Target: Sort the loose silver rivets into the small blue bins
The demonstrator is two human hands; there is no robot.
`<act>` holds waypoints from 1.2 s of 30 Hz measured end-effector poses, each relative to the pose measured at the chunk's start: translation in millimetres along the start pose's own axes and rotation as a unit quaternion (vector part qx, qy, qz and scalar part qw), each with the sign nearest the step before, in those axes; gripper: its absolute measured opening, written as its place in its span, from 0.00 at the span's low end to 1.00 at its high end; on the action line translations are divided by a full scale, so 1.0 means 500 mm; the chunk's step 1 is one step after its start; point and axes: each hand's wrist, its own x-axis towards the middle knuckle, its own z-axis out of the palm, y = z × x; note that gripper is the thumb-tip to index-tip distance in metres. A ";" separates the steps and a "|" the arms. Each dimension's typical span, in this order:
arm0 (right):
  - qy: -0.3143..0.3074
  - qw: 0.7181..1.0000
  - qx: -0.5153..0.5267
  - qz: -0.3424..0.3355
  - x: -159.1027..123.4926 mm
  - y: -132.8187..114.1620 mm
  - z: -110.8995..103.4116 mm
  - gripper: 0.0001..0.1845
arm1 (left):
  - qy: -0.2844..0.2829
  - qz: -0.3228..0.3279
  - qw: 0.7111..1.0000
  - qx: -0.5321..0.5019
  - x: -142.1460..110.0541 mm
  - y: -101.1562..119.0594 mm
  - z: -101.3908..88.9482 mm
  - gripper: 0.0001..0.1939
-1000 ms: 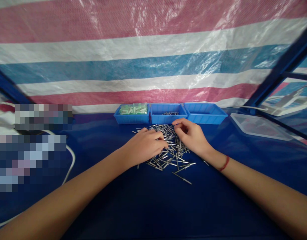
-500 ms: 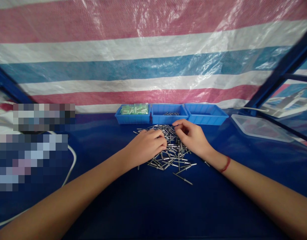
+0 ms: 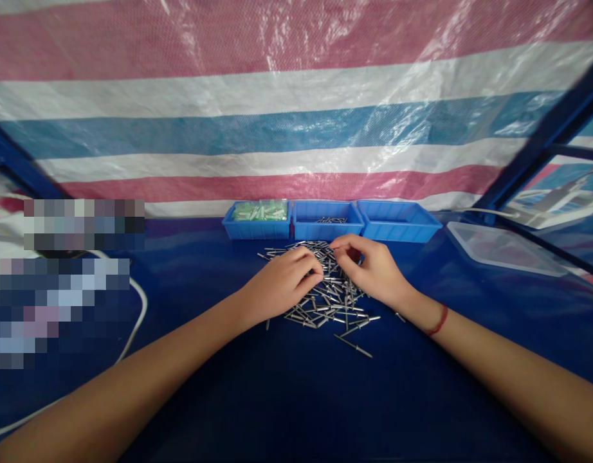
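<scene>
A loose pile of silver pop rivets [image 3: 328, 302] lies on the blue tabletop [image 3: 287, 399]. Over its left side is my left hand [image 3: 289, 280], fingers curled and thumb against the forefinger; whatever the tips hold is hidden. My right hand [image 3: 371, 267] is at the pile's upper right, thumb and forefinger pressed together in a pinch. Anything between those tips is too small to make out. Behind the pile, a middle blue bin [image 3: 327, 228] contains a few pop rivets.
The left blue bin [image 3: 256, 230] is filled with pale green pieces. A right blue bin [image 3: 400, 225] stands beside the middle one. Farther right lies a translucent plastic lid [image 3: 503, 247]. A white cable [image 3: 141, 308] runs along the left; striped sheeting [image 3: 296, 135] hangs behind.
My left hand has lifted slightly and its thumb and forefinger have come together. My right fingertips have shifted a little left and down. The bins look the same.
</scene>
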 end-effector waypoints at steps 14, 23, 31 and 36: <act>-0.016 0.995 0.089 -0.047 -0.007 -0.039 -0.001 0.05 | 0.170 -0.105 0.961 -0.190 0.005 0.006 0.020 0.02; -0.014 0.994 0.088 -0.064 -0.010 -0.045 -0.002 0.08 | 0.155 -0.078 0.979 -0.105 0.005 0.006 0.019 0.05; -0.001 0.994 0.082 -0.074 -0.009 -0.044 -0.004 0.09 | 0.211 -0.061 0.972 -0.082 -0.001 0.007 0.021 0.01; -0.019 0.994 0.080 -0.073 -0.008 -0.041 -0.002 0.09 | 0.230 -0.044 0.968 -0.089 -0.001 0.009 0.022 0.02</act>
